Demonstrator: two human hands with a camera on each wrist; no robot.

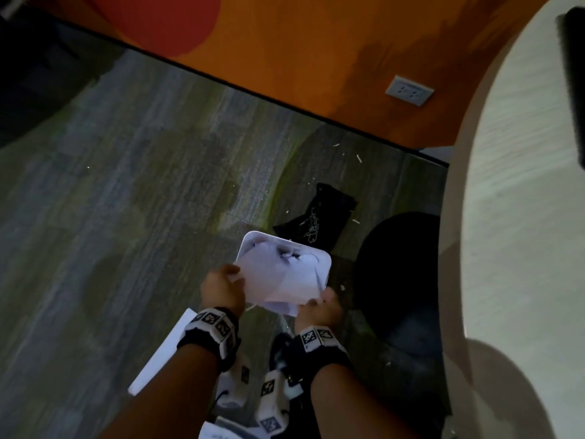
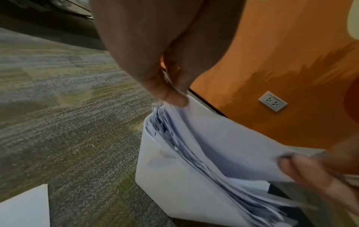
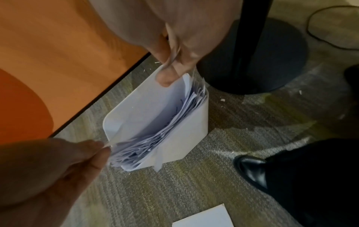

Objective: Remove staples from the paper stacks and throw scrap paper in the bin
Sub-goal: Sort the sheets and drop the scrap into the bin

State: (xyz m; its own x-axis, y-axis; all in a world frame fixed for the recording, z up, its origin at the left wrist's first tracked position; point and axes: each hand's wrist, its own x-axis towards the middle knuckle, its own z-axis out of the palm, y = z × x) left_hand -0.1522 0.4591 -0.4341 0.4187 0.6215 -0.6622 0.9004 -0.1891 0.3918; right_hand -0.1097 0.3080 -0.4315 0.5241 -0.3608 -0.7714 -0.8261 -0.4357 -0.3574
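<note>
Your small white bin [image 1: 327, 264] stands on the grey-green carpet [image 1: 126, 201], packed with loose sheets, close to the round black table base [image 1: 402, 274] and near the orange wall [image 1: 316, 58]. You hold a bent bundle of scrap paper [image 1: 281, 280] over its mouth, left hand [image 1: 223, 288] and right hand [image 1: 318, 310] each pinching an edge
</note>
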